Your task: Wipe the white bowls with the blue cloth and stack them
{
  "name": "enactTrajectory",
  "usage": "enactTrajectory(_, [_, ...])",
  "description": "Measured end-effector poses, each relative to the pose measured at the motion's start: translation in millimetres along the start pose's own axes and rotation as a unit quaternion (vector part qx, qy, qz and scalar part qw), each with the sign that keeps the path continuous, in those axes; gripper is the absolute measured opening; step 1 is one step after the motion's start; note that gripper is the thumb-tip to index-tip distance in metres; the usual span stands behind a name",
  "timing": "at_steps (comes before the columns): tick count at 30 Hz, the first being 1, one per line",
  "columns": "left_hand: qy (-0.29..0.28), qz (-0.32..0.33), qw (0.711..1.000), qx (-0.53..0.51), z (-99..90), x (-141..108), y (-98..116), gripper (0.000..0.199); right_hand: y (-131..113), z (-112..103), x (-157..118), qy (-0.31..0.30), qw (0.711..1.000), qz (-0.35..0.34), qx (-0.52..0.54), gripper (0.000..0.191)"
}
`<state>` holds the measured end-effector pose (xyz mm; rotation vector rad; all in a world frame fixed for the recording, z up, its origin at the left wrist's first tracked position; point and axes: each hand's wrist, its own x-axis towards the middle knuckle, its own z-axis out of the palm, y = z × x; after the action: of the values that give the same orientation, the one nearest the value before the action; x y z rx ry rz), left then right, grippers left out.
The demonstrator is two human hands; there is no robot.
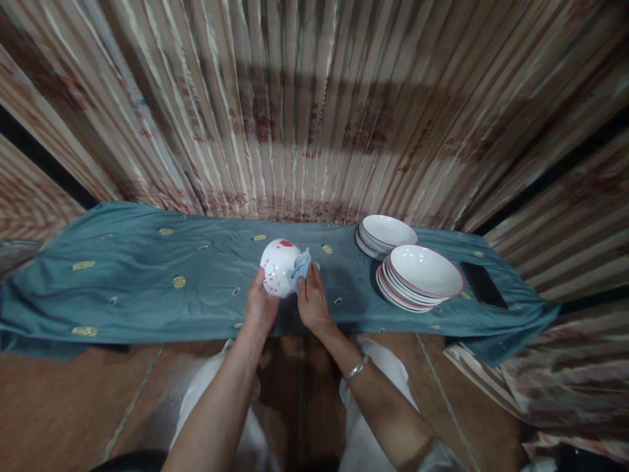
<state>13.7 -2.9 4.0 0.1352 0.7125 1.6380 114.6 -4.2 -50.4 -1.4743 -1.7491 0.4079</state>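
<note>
A white bowl (279, 274) with red marks on its outer side is held tilted above the cloth-covered table. My left hand (260, 305) grips its lower left edge, fingers partly hidden behind it. My right hand (312, 298) is closed on a light blue cloth (300, 267), which touches the right side of the bowl. To the right stands a stack of red-rimmed bowls (426, 272), and just behind it a stack of dark-rimmed white dishes (388, 231).
The low table has a teal patterned cloth (147, 282) over it. A black phone (484, 285) lies near its right end. Pleated curtains (295, 118) hang close behind the table, and dark poles slant at both sides.
</note>
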Motion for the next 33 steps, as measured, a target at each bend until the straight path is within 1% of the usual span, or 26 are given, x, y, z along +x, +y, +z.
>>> enactTrajectory(5, [0.0,-0.004,1.0,-0.012,-2.6,4.1,0.4,0.044,-5.7,-4.1,-7.5,-0.004,0.999,-0.033,-0.024,0.054])
enactTrajectory(10, [-0.009,-0.009,1.0,-0.013,-4.5,6.8,0.6,0.046,-8.1,-7.2,-9.9,0.011,0.998,-0.054,-0.007,0.051])
enactTrajectory(17, [-0.008,-0.026,1.0,-0.007,-0.9,3.2,-3.5,0.045,-11.0,-17.0,-4.6,0.008,0.996,-0.081,-0.028,0.05])
enactTrajectory(21, [-0.021,-0.033,0.999,0.002,1.8,0.0,-7.2,0.046,-7.8,-20.5,2.9,0.014,0.996,-0.07,-0.046,0.051])
enactTrajectory(25, [-0.034,-0.039,0.999,0.004,1.2,-1.3,-8.5,0.047,-3.2,-16.8,7.2,0.024,0.998,-0.046,-0.047,0.052])
enactTrajectory(29, [-0.028,-0.036,0.999,-0.002,1.7,-1.4,-8.0,0.047,-0.8,-13.5,7.7,0.029,0.998,-0.036,-0.047,0.052])
enactTrajectory(33, [-0.009,-0.039,0.999,-0.011,4.0,-1.5,-6.6,0.046,-1.8,-17.3,6.1,0.008,0.997,-0.031,-0.073,0.053])
